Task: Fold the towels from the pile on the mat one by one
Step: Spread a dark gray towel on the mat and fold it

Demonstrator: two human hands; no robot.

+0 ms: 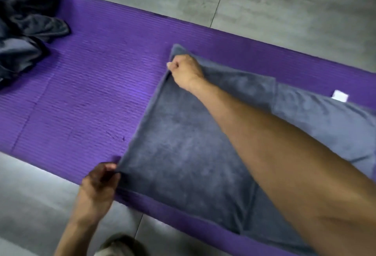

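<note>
A dark grey terry towel (183, 143) is lying partly folded on the ribbed purple foam mat (91, 103), which is resting on a grey tiled floor (284, 11). The left hand (100, 182) is pinching the towel's near corner, its grip closed on the fabric. The right hand (186, 68) is gripping the far corner in a curled fist. A crumpled pile of dark grey towels (24, 27) is sitting well apart at the mat's far left end
</note>
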